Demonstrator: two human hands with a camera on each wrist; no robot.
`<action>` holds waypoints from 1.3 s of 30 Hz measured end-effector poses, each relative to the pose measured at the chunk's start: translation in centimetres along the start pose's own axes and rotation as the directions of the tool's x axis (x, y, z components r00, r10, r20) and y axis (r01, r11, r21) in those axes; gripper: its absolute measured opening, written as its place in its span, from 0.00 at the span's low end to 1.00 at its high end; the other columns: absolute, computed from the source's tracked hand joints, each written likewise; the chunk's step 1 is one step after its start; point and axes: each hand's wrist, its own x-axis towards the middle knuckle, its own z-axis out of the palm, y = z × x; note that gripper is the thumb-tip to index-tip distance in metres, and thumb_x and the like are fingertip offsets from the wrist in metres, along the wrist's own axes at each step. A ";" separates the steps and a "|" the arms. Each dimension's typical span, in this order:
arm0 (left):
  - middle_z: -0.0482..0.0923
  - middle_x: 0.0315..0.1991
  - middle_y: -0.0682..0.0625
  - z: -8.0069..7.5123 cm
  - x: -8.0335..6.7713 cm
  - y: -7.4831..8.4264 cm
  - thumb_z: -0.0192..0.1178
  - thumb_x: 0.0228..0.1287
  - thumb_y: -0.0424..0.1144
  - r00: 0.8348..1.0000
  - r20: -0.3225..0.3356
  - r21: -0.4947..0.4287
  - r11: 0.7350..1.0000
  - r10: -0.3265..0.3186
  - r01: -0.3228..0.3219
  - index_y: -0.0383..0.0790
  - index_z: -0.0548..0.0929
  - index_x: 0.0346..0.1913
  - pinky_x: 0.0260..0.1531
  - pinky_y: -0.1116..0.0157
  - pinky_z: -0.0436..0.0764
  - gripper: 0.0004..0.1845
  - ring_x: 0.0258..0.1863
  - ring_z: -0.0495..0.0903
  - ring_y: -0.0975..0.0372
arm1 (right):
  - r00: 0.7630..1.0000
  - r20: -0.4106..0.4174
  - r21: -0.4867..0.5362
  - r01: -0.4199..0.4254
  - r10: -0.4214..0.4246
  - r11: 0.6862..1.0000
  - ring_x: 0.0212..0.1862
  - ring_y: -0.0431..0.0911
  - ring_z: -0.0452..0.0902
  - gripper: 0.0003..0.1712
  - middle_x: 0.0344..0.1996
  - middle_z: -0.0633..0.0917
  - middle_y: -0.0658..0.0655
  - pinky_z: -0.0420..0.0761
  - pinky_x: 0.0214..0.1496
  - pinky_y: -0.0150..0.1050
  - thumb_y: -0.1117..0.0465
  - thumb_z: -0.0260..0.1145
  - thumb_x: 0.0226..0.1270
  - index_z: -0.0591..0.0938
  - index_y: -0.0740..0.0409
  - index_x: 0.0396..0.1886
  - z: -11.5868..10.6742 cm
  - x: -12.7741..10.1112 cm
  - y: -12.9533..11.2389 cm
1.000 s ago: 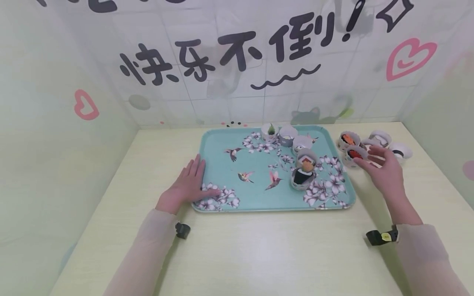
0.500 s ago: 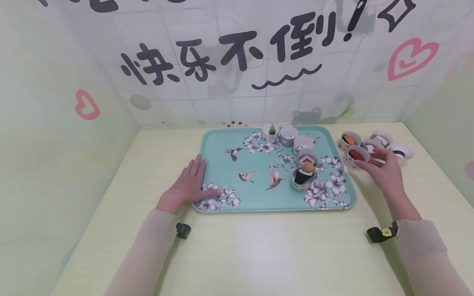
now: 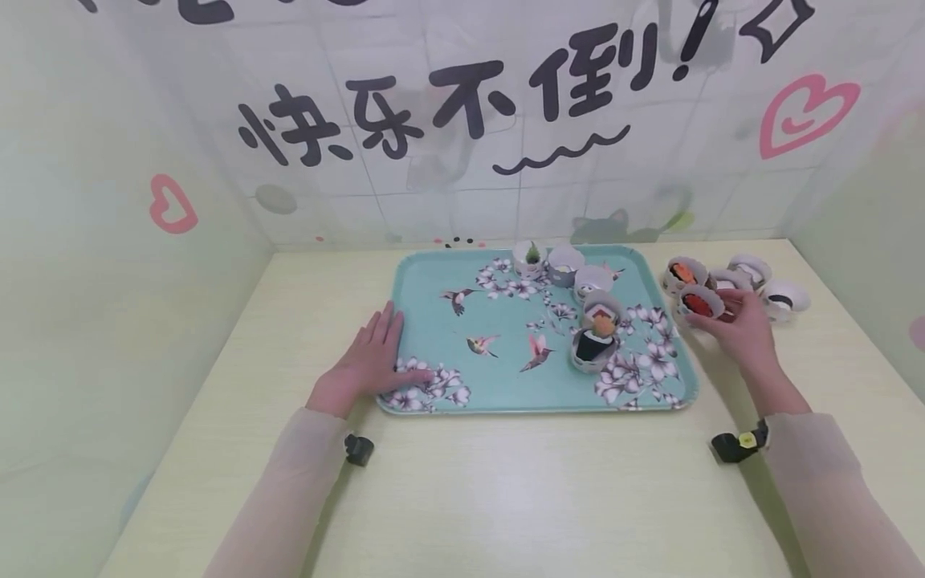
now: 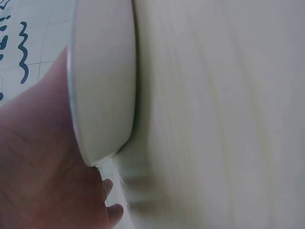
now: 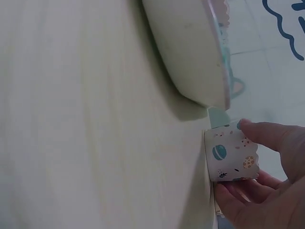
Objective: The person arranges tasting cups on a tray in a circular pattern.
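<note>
"How are the arms placed, starting on the left?"

"Reaching forward, sleeve down to the wrist. The left hand (image 3: 364, 357) lies flat over the left rim of the blue tray (image 3: 499, 389), fingers straight and pointing away, thumb spread across the printed flowers. It's relaxed, gripping nothing."

"And the right hand (image 3: 753, 333)?"

"That one's past the tray's right side, pinching the red-filled cup (image 3: 699, 305), thumb to one side, fingers to the other. The cup looks upright, over the bench (image 3: 506, 498) just right of the tray. Whether its base touches, I can't tell."

"Count the cups for me, then."

"Ten altogether. Five on the tray, in a curve from the far edge towards us: a green-filled cup (image 3: 531, 258), a grey-sided cup (image 3: 564, 269), a pale-filled cup (image 3: 592, 281), a red-marked cup (image 3: 601, 308), and nearest us one black-filled cup (image 3: 592, 352) with something orange at its top."

"And the other five?"

"All right of the tray. There's an orange-filled cup (image 3: 682, 274) just behind the pinched one, then a half-hidden cup (image 3: 730, 279), a white-filled cup (image 3: 751, 270) and, furthest right, a black-banded cup (image 3: 788, 297)."
</note>
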 end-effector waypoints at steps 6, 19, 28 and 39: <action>0.26 0.81 0.36 0.1 0.0 0.0 0.58 0.57 0.74 1.000 0.004 0.017 1.000 0.000 0.000 0.32 0.37 0.79 0.79 0.42 0.44 0.66 0.80 0.34 0.39 | 1.000 0.000 -0.008 -0.016 0.016 1.000 0.69 0.66 0.64 0.46 0.72 0.64 0.76 0.70 0.46 0.19 0.52 0.67 0.69 0.53 0.72 0.72 0.1 0.0 -0.1; 0.26 0.81 0.37 -0.1 -0.1 0.0 0.58 0.57 0.74 1.000 0.002 0.005 1.000 -0.004 0.004 0.33 0.37 0.79 0.79 0.42 0.44 0.66 0.80 0.33 0.39 | 0.997 0.046 -0.157 0.075 -0.069 0.985 0.62 0.69 0.69 0.41 0.66 0.68 0.79 0.68 0.43 0.30 0.51 0.65 0.71 0.62 0.75 0.70 -0.2 0.3 0.0; 0.25 0.81 0.37 0.0 0.0 -0.1 0.58 0.57 0.73 1.000 0.004 0.004 1.000 0.001 -0.001 0.33 0.36 0.79 0.79 0.43 0.44 0.66 0.80 0.33 0.39 | 0.996 0.058 -0.177 0.070 -0.061 0.982 0.55 0.66 0.68 0.41 0.61 0.69 0.79 0.69 0.41 0.37 0.49 0.63 0.71 0.62 0.77 0.68 -0.3 0.5 0.1; 0.27 0.81 0.36 0.3 0.0 -0.2 0.59 0.57 0.73 1.000 -0.014 0.000 1.000 0.004 -0.004 0.32 0.38 0.79 0.79 0.41 0.45 0.66 0.80 0.34 0.39 | 0.998 0.044 -0.212 0.056 -0.048 0.976 0.58 0.69 0.68 0.41 0.62 0.69 0.79 0.74 0.48 0.52 0.47 0.61 0.73 0.62 0.76 0.68 -0.8 0.0 -0.3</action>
